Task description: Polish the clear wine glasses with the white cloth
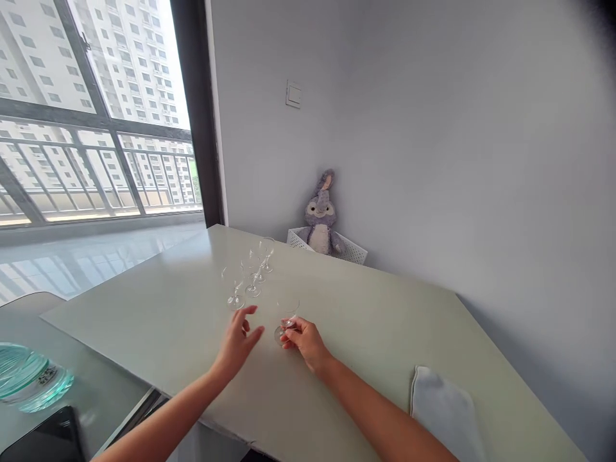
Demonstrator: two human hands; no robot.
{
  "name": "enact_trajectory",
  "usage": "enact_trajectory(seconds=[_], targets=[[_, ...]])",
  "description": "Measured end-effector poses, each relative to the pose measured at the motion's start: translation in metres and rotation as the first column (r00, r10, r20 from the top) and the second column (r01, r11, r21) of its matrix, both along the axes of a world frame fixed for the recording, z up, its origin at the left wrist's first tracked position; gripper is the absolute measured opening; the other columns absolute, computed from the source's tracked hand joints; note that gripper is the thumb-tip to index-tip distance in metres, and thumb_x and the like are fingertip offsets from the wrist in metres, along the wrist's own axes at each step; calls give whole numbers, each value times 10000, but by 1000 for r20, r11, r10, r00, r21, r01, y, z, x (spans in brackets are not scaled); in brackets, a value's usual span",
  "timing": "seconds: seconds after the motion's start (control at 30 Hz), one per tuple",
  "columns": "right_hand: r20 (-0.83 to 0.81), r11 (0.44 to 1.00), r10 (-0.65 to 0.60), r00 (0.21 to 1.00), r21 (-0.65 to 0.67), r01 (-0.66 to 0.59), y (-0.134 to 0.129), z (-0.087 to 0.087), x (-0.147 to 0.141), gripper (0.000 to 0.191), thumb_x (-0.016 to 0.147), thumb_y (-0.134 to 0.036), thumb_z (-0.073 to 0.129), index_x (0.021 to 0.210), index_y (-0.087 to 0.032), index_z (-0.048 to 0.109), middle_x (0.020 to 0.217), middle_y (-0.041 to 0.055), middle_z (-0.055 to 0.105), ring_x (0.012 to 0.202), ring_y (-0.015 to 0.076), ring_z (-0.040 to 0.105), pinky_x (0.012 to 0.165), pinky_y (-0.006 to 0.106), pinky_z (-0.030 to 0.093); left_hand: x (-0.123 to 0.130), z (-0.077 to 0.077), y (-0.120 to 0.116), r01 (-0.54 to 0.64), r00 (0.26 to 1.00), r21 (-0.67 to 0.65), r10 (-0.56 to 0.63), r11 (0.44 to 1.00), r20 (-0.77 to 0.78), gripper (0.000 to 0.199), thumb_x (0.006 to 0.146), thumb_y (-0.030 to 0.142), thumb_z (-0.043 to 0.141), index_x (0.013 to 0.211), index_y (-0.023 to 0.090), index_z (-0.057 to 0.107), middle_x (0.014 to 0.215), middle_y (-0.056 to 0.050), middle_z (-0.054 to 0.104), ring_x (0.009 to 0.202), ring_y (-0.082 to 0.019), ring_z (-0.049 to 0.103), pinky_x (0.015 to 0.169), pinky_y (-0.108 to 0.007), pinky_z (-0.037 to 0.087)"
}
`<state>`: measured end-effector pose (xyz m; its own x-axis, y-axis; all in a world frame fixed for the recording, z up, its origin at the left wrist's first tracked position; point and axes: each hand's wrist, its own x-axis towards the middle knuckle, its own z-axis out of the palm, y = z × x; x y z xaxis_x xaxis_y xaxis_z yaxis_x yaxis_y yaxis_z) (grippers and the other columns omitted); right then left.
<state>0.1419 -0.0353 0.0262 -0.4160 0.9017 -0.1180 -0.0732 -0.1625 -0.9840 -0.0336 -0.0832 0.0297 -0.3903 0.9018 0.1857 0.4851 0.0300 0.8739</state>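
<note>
My right hand (pixel 305 340) grips a clear stemmed glass (pixel 287 309) low down, around its stem. The glass is upright; its foot shows just left of the fingers, and I cannot tell whether it touches the table (pixel 375 314). To the left, my left hand (pixel 240 337) holds nothing, with thumb and fingers spread apart. Just beyond its fingertips stands another stemmed glass (pixel 235 300). Behind that one, several more stemmed glasses (pixel 253 289) are grouped close together, their clear bowls overlapping in view.
A folded pale cloth (pixel 445 410) lies at the right front. A white basket (pixel 355 251) with a plush rabbit (pixel 320 221) stands beyond the far edge. On a lower surface at left are a teal-tinted clear container (pixel 41 382) and a black phone (pixel 48 439).
</note>
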Motion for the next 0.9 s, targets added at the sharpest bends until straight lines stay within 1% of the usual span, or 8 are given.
enact_trajectory(seconds=[0.1, 0.2, 0.33, 0.4, 0.47, 0.63, 0.8, 0.9], targets=[[-27, 994, 109, 994, -6, -109, -14, 11, -12, 284, 648, -274, 596, 920, -203, 638, 909, 32, 621, 729, 160, 588, 580, 268, 482, 20, -9, -5, 175, 983, -137, -165, 975, 80, 387, 662, 417, 562, 988, 210, 568, 652, 25, 512, 569, -130, 478, 553, -249, 384], [51, 996, 83, 995, 8, -83, -23, 27, -1, 268, 652, -249, 579, 913, -234, 640, 986, 23, 605, 697, 160, 585, 567, 287, 478, 12, -13, -3, 170, 977, -151, -147, 974, 152, 333, 700, 449, 520, 879, 177, 588, 672, -2, 568, 620, -143, 512, 586, -248, 387], [140, 998, 10, 990, 62, -19, -26, 46, 50, 157, 684, -272, 553, 792, -232, 660, 876, 17, 617, 678, 170, 564, 569, 299, 469, -25, -13, -1, 44, 988, -142, -22, 989, 154, 391, 681, 508, 537, 893, 182, 572, 722, -16, 608, 653, -162, 544, 586, -249, 389], [190, 995, -54, 980, 94, 37, -26, 50, 84, 152, 694, -314, 562, 751, -216, 664, 748, 24, 616, 641, 169, 548, 576, 298, 462, -44, -11, 0, -8, 992, -142, 27, 990, 127, 413, 673, 528, 542, 906, 188, 572, 723, -16, 618, 667, -170, 557, 591, -251, 389], [203, 989, -124, 971, 103, 105, -25, 50, 117, 191, 694, -364, 575, 741, -203, 666, 728, 36, 616, 624, 162, 541, 565, 284, 454, -55, -8, 1, -26, 992, -145, 43, 989, 115, 428, 665, 540, 544, 904, 187, 577, 740, -22, 633, 686, -177, 567, 604, -254, 394], [224, 956, -295, 929, 59, 289, -28, 46, 178, 277, 655, -431, 624, 760, -180, 672, 809, 68, 636, 621, 146, 544, 556, 257, 455, -57, -3, 11, 29, 989, -188, -1, 982, 147, 505, 632, 572, 560, 944, 176, 596, 789, -44, 662, 720, -195, 587, 617, -266, 409], [202, 908, -418, 886, 82, 410, -26, 47, 217, 297, 625, -426, 664, 788, -178, 682, 832, 79, 639, 653, 162, 554, 557, 261, 473, -55, -4, 26, 41, 987, -168, -14, 985, 158, 549, 621, 560, 577, 1009, 173, 595, 866, -59, 669, 788, -207, 591, 651, -270, 417], [164, 868, -495, 853, 63, 492, -22, 41, 236, 307, 583, -412, 701, 793, -189, 688, 853, 76, 644, 660, 163, 562, 556, 260, 487, -59, -1, 32, 16, 985, -161, 12, 987, 171, 555, 615, 542, 587, 1023, 165, 595, 858, -65, 667, 769, -202, 590, 642, -271, 415]])
